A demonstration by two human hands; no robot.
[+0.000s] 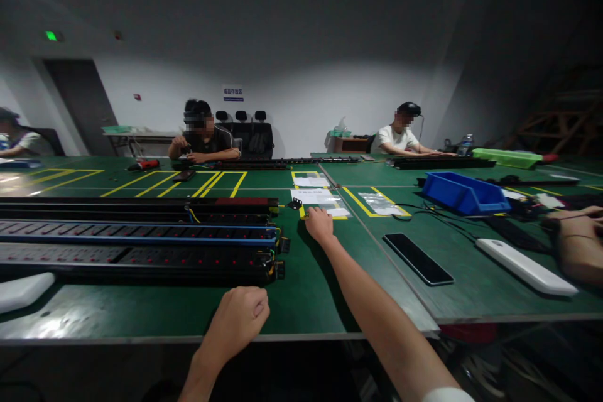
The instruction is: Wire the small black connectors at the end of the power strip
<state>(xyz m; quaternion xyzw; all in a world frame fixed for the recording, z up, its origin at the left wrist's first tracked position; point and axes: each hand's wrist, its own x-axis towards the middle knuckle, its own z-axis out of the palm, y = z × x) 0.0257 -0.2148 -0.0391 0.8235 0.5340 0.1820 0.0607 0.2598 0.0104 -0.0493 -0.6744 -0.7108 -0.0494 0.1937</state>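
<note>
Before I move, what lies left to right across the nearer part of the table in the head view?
White object at the left edge → left hand → small black piece → right hand → black phone → long white case.

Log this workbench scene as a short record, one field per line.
surface: green table with yellow markings
left hand: loosely curled, near the table's front edge; contents hidden
right hand: reaching forward, fingers bent, beside paper sheets; grip unclear
long parts: black strips side by side on the left, one blue-edged
small part: black piece between strips and right hand
right side: dark phone, white slab, blue bin
others: co-worker's hand at right edge
</note>
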